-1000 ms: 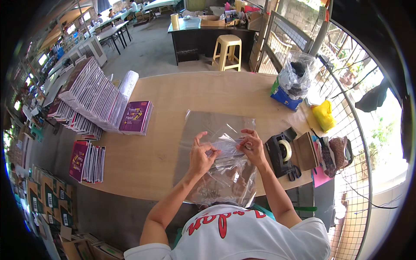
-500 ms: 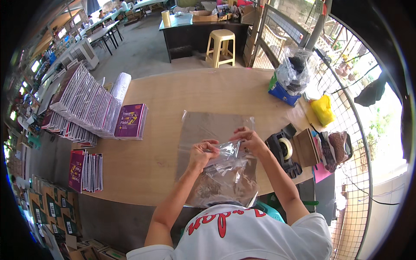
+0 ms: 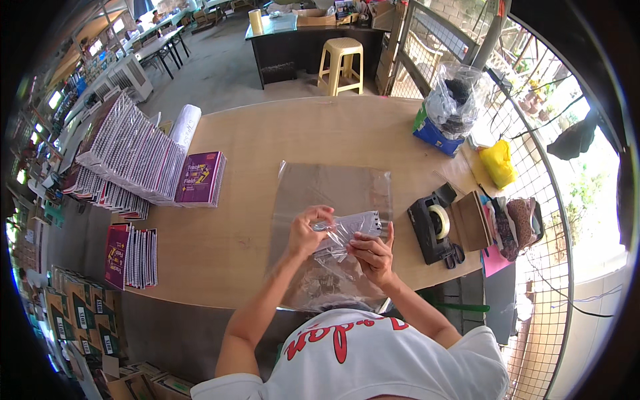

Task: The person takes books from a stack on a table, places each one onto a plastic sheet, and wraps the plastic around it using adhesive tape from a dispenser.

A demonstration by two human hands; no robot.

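Note:
Between my hands is a crinkled clear plastic bag [image 3: 339, 230]. Through it shows a pale flat thing [image 3: 364, 219] with a row of dark marks along its right edge, like a spiral binding; its kind is not clear. My left hand [image 3: 308, 232] pinches the bag's left side. Curled fingers of my right hand [image 3: 373, 257] press on the bag's lower right, with one finger sticking up. Below them, a stack of flat clear plastic sheets or bags [image 3: 333, 187] lies on the wooden table [image 3: 247, 247]; glare blurs its near part.
Left on the table are a purple spiral notebook [image 3: 199, 179], a tall notebook stack [image 3: 130, 157], a smaller pile [image 3: 141, 257] and a white roll [image 3: 186, 125]. At right stand a black tape dispenser [image 3: 427, 227], a yellow bundle [image 3: 498, 164] and a plastic-filled box [image 3: 437, 137].
My right hand has come down and toward me, turning over the bag's right side. The pale thing with dark edge marks now shows more. My left hand stays nearly in place.

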